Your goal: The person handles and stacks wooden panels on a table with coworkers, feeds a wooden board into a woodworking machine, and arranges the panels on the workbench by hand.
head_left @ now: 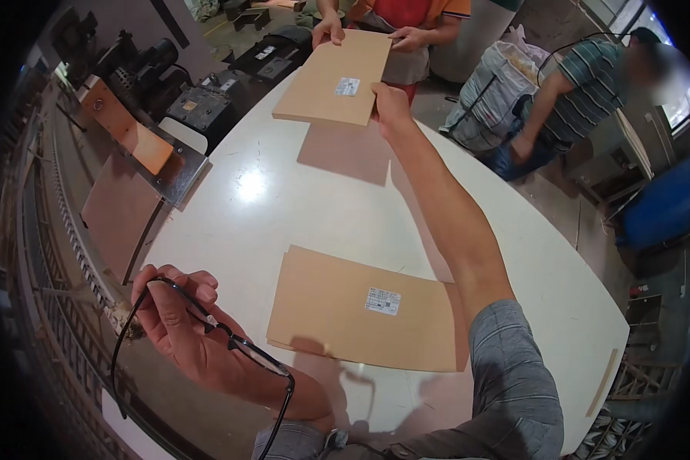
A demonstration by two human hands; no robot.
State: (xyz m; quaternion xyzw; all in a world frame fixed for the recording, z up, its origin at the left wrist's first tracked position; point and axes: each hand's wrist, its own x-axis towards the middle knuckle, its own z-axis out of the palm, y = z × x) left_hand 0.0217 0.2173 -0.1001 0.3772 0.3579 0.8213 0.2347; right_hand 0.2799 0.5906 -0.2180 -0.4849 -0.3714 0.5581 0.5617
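- Brown board (326, 73) was held up over the far end of the white tabletop (230, 222), in the right hand and well apart from the left; its shadow fell on the surface below.
- A white label (347, 87) was on its upper face.
- The right hand (389, 107), at the end of an outstretched arm, was clamped on the board's right edge.
- The left hand (188, 330), low on the near left side, was half curled, holding dark-framed eyeglasses (222, 329) that slanted across it.
- Between the forearms, a lower board (345, 307) lay flat with its own label (382, 300), untouched by either hand; a further edge showed beneath it at the left.
- Across the tabletop, a co-worker's two hands (330, 31) also gripped the raised board at its far end.
- To the right, beyond the edge, a person in a striped shirt (590, 80) was near a white sack (498, 92).
- The right hand's fingers under the board were hidden, and the left hand's exact hold on the frame was hard to make out.
- The co-worker's head was cut off by the top edge, and neither label could be read.
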